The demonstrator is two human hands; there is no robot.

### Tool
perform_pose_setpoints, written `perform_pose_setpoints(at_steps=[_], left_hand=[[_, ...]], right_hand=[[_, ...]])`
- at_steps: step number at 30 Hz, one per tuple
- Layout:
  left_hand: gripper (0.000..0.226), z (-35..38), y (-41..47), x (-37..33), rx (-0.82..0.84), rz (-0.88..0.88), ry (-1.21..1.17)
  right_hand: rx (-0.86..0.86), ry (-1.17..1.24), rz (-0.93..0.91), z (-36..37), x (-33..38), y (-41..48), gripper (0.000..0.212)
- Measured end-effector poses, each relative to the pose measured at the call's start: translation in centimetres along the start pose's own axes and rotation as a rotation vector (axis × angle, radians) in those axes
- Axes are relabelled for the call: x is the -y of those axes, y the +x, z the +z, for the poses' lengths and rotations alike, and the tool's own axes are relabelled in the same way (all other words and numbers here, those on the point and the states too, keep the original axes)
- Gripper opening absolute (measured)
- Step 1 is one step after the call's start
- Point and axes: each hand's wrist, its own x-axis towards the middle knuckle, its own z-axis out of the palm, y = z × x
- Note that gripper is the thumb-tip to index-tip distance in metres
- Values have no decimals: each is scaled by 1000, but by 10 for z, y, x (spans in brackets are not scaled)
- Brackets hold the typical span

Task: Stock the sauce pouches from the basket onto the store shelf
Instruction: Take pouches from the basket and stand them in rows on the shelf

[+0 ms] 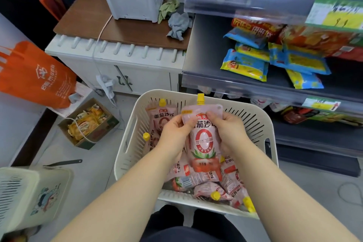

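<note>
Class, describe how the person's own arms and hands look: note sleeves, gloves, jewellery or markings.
The left forearm and right forearm are bare to the frame's edge, no sleeves in view. The left hand and right hand wear no gloves; no watch, bracelet or ring shows.

bare shelf board [206,49] lying open left of the snack packets [245,66], clear front rail [222,82] rising along its edge, upper shelf [225,0] overhanging it
</note>
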Motion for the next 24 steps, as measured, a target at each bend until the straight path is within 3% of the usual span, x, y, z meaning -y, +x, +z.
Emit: perform_pose_setpoints(at_steps=[3, 4, 7, 12, 16, 18, 22, 24], left_hand=[[62, 6, 2, 10, 25, -178, 147], [64, 6, 1, 15, 23, -284, 182], [40, 7, -4, 29, 13, -486, 4], [11, 6, 0, 43, -157, -493, -159], [9, 9, 2, 46, -241, -440, -198], [11, 1, 0, 49, -267, -373, 14], [23, -42, -14, 38, -256, -197, 1123], [21, -60, -24, 25, -293, 20, 1479]], right_hand=[[-162, 202, 28, -6, 0, 2, 12], [-226, 246, 28, -9, 1, 3, 12], [-361, 287, -12, -20, 1, 7, 15], [-455, 236, -27, -29, -15, 6, 20], [-490, 232, -17, -30, -26, 4, 15], [-497, 222, -46, -28, -29, -1, 12], [-472, 182, -142, -30, -26, -9, 11], [-454, 175, -177, -33, -23, -12, 10]])
